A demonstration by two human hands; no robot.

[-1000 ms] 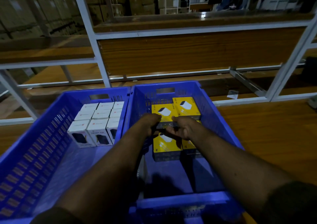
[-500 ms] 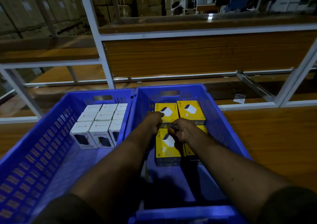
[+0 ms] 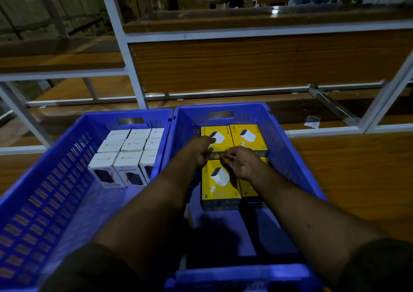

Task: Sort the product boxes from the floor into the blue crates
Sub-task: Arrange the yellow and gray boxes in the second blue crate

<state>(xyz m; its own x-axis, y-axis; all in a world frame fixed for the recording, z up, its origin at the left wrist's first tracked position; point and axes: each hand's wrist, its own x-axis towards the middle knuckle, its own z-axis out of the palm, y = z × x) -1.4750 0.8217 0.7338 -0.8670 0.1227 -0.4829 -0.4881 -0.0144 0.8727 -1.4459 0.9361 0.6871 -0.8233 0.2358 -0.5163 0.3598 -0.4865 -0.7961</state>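
You are reaching both hands into the right crate, left hand and right hand meeting over the yellow boxes; whether either is gripping, I cannot tell; these look light, stiff cartons; hold by the side faces.

Crates: left crate and right crate, blue moulded plastic, perforated walls, slight sheen. Yellow boxes and white boxes: smooth printed card. Rack frame: white-painted metal. Shelf boards: wood-grain, satin.
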